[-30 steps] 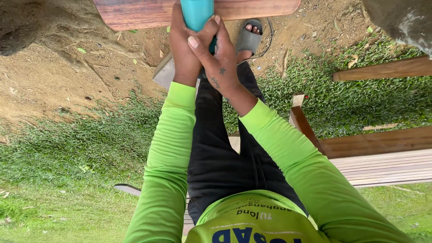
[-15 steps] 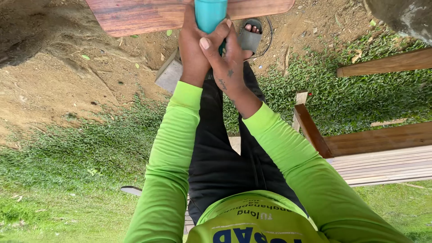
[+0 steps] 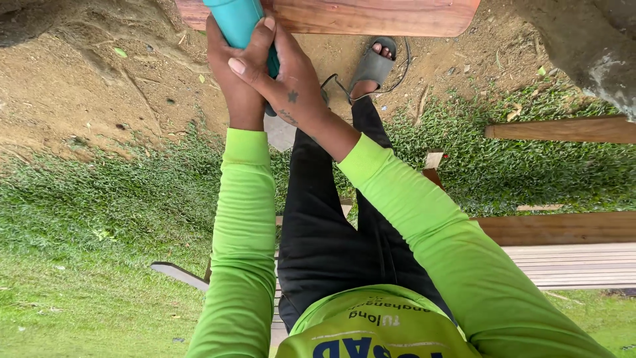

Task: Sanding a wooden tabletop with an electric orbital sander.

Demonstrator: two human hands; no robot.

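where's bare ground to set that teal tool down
Bare dirt lies left of both hands, between the wooden board and the grass. It is crowded around the teal tool, left hand, right hand and sandalled foot.

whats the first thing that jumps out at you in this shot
Both hands clasp a teal cylindrical tool body at the top of the view: the left hand wraps it from below and the right hand folds over it. Right behind it lies a polished reddish-brown wooden slab above bare dirt. The bright lime-green long sleeves fill the middle, over black trousers, with a grey sandal on the dirt.
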